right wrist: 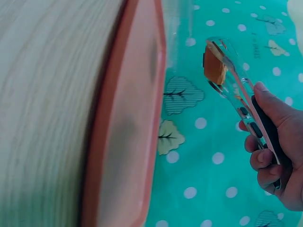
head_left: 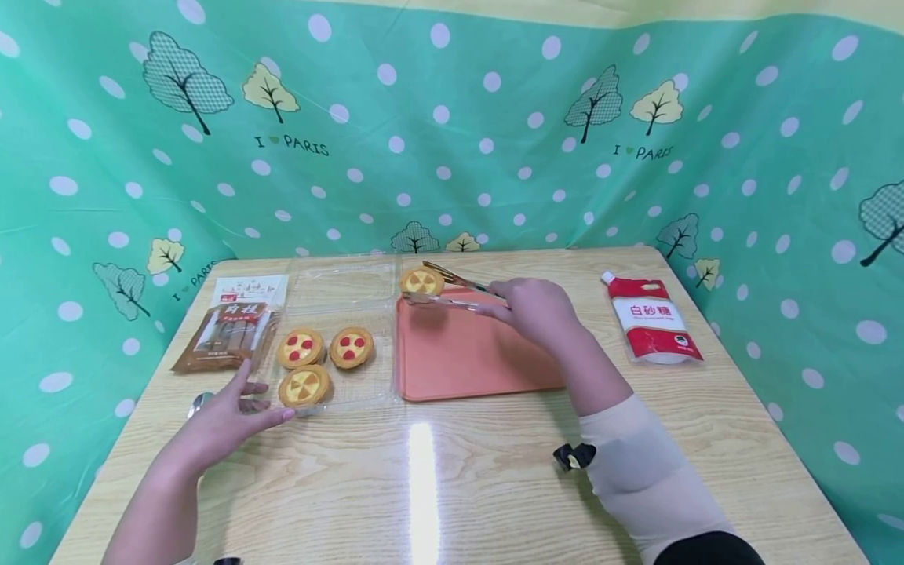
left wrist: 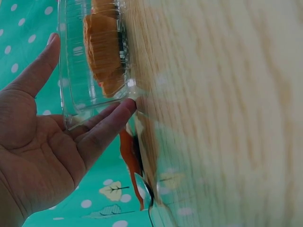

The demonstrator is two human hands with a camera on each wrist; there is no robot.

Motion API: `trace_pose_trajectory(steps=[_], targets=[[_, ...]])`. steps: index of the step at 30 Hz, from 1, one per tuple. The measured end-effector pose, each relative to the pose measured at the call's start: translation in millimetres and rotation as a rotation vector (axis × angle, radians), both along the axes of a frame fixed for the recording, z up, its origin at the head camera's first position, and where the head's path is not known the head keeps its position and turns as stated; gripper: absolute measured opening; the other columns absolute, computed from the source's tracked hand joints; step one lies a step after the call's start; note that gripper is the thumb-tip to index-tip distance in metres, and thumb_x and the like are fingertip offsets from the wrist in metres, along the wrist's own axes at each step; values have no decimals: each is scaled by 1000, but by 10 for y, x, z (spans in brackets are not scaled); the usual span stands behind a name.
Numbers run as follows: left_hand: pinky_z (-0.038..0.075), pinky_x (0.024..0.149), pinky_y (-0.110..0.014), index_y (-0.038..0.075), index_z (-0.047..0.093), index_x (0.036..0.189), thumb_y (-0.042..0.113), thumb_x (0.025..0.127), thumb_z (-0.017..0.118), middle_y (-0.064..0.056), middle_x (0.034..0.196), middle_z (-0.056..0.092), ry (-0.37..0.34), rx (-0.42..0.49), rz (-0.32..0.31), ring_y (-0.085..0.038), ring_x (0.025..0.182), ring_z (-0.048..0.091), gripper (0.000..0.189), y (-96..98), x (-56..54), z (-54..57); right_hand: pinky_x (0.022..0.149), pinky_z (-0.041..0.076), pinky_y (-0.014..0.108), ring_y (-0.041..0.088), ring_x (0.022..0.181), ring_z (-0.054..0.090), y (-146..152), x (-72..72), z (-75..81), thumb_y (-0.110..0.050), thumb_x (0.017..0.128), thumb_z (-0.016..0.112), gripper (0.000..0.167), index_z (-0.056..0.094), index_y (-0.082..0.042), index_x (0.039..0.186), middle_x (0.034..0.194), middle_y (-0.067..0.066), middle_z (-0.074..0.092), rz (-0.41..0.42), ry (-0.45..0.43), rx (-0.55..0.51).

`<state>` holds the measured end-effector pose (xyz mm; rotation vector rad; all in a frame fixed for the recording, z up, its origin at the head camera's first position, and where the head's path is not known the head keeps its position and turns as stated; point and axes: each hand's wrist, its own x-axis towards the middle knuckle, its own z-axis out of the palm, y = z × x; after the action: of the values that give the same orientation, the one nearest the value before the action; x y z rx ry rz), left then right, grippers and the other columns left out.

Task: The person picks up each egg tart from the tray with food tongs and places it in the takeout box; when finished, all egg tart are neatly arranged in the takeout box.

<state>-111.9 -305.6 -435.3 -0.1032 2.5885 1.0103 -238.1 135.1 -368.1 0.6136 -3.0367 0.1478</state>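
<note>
Golden tart (head_left: 422, 281) sits between the tongs (head_left: 462, 282); the right grip (head_left: 538, 311), clasped round them, should squeeze gently while the left grip (head_left: 227, 420), fingers apart, steadies the clear container (head_left: 369, 383).

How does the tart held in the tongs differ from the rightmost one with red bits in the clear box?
The held tart is up in the air, pinched by the tongs; the red-dotted tart sits in the clear box. The held tart has brown wedges on its yellow top, while the red-dotted tart has red pieces on its yellow top. Both are round with a golden-brown crust.
</note>
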Motion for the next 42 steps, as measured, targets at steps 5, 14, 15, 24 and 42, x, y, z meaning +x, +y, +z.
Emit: trace_pose_trajectory(steps=[5,14,15,24,42], targets=[[48,93,-61,5,-20,153,60,85,66,-31,150,34,0,-5,-2,-51,130,44,123,-1,1,3,91,55,46,26,114,66,-70,103,118,-64,92,52,62,64,-19,132,122,6,70,39,13,-19],[48,93,-61,6,-21,153,61,85,66,-31,150,34,-4,-5,-4,-51,130,43,123,-7,-6,-6,71,59,36,18,99,71,-236,262,150,-64,92,51,57,68,-22,127,117,-1,73,178,90,-10],[48,93,-61,6,-21,153,61,85,66,-31,150,34,-3,-6,-4,-52,130,43,123,-8,-7,-7,67,58,34,17,96,72,-255,276,141,-64,92,52,57,68,-22,127,117,-1,73,188,88,-7],[48,93,-61,5,-20,153,61,85,66,-32,150,34,6,-4,-6,-52,130,43,123,-4,-2,-3,58,55,31,12,82,70,-416,403,6,-63,90,56,55,71,-20,120,102,-3,75,320,134,14],[49,93,-61,4,-19,153,60,86,66,-32,150,35,22,-7,-7,-51,129,45,122,-7,11,-6,61,57,31,12,82,71,-611,497,-169,-63,91,54,53,73,-20,115,102,-4,75,427,68,26]])
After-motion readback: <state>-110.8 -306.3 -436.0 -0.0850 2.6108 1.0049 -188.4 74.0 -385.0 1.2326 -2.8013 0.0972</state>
